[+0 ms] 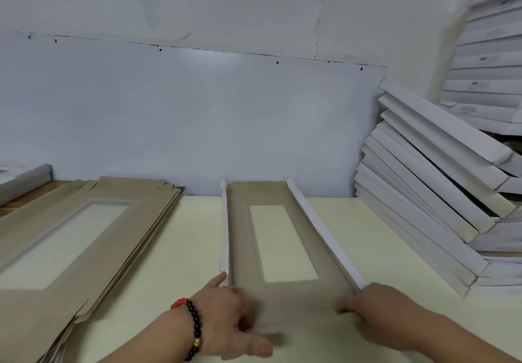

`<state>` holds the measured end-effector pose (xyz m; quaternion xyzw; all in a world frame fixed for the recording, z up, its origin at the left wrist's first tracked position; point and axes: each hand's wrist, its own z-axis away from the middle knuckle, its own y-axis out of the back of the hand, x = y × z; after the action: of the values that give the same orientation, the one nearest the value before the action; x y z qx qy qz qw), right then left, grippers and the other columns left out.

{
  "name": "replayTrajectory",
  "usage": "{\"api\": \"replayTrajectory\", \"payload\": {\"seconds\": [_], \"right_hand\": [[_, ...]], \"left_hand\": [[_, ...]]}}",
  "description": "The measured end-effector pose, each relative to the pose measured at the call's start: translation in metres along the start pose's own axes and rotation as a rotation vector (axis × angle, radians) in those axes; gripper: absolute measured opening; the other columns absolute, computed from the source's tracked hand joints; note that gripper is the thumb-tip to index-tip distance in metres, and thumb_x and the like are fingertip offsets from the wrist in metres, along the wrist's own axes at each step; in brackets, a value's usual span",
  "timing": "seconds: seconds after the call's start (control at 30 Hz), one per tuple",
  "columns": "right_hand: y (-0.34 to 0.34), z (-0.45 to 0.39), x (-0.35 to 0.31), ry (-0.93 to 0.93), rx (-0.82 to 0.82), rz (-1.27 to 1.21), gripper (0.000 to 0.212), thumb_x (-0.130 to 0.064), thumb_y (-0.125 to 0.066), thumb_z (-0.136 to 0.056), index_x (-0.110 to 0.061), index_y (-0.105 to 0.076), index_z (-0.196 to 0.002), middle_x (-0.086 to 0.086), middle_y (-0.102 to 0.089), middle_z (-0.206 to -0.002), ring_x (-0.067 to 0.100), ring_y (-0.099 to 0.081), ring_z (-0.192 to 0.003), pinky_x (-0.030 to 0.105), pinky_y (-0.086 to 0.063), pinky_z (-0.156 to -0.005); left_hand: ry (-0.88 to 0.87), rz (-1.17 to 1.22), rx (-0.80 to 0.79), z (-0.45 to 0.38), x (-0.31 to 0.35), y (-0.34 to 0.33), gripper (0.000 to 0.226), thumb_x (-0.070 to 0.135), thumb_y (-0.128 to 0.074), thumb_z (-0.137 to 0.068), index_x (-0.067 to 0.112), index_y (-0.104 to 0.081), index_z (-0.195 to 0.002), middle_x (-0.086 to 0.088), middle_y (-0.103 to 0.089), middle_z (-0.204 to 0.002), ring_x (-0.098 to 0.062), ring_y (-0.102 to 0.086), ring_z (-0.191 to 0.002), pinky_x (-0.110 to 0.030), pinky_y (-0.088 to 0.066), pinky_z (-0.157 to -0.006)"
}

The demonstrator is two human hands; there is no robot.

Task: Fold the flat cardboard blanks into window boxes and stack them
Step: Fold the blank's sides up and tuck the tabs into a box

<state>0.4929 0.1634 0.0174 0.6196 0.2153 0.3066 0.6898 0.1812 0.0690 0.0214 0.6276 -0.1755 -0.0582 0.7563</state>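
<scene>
On the pale yellow table (353,221) a brown flat cardboard blank with a rectangular window (285,238) lies centre, side flaps upright — left hand (226,314) and right hand (375,314) grasp its near corners, fingers curled round the edge — a pile of flat blanks (70,238) left, stacked white boxes (440,193) right.

tabletop (175,249): pale cream | 12 o'clock, centre: part-folded blank (240,238), window cut-out, both long sides raised | 9 o'clock: pile of flat brown blanks (118,232) | 3 o'clock: leaning stack of white folded boxes (429,193) | 10 o'clock, far edge: white box (22,179)
</scene>
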Motion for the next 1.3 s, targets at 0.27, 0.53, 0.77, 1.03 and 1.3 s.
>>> {"api": "replayTrajectory", "payload": {"seconds": [0.27,0.53,0.77,1.03,1.3], "right_hand": [[0.019,-0.011,0.005,-0.089,-0.019,-0.168,0.016,-0.039,-0.043,-0.095,-0.031,-0.043,-0.081,-0.011,-0.045,-0.074,0.014,-0.048,-0.076,0.019,-0.033,-0.06],[-0.008,-0.04,0.0,-0.285,0.14,-0.076,0.061,-0.06,-0.048,-0.083,-0.035,-0.033,-0.137,-0.01,-0.049,-0.136,0.015,-0.055,-0.114,0.031,-0.039,-0.09],[-0.025,-0.051,-0.056,-0.08,0.374,0.234,0.059,-0.046,-0.084,-0.058,-0.022,-0.074,-0.111,0.001,-0.068,-0.12,0.019,-0.066,-0.108,0.051,-0.045,-0.098],[-0.038,-0.052,-0.073,0.169,0.243,0.091,0.053,-0.048,-0.053,-0.086,-0.033,-0.052,-0.136,-0.017,-0.04,-0.147,-0.004,-0.035,-0.135,0.021,-0.026,-0.113],[-0.046,-0.044,-0.019,-0.222,0.203,-0.09,0.065,-0.053,-0.02,-0.1,-0.022,-0.008,-0.155,-0.004,0.002,-0.162,0.009,0.003,-0.148,0.029,0.017,-0.113]], "left_hand": [[0.295,-0.112,0.162,-0.012,0.003,-0.004,0.027,0.052,-0.035,-0.092,0.028,-0.047,-0.089,0.003,-0.066,-0.092,-0.018,-0.061,-0.096,-0.031,-0.025,-0.11],[0.508,-0.204,0.301,-0.044,0.01,-0.023,0.089,0.037,-0.045,-0.091,0.02,0.022,-0.149,-0.006,-0.026,-0.153,-0.026,-0.038,-0.132,-0.046,-0.023,-0.109],[0.07,-0.335,0.015,-0.053,0.047,-0.044,0.053,0.023,-0.022,-0.103,0.008,-0.01,-0.153,-0.013,0.0,-0.161,-0.029,0.003,-0.148,-0.05,0.012,-0.116],[0.04,-0.205,0.153,-0.051,0.048,-0.077,0.07,0.036,0.021,-0.094,0.001,-0.002,-0.15,-0.012,-0.022,-0.158,-0.019,-0.015,-0.147,-0.033,-0.02,-0.117],[0.425,-0.029,-0.09,-0.058,0.028,-0.064,0.108,0.08,-0.019,-0.083,0.002,0.013,-0.15,-0.016,0.022,-0.157,-0.029,0.019,-0.146,-0.047,0.006,-0.119]]}}
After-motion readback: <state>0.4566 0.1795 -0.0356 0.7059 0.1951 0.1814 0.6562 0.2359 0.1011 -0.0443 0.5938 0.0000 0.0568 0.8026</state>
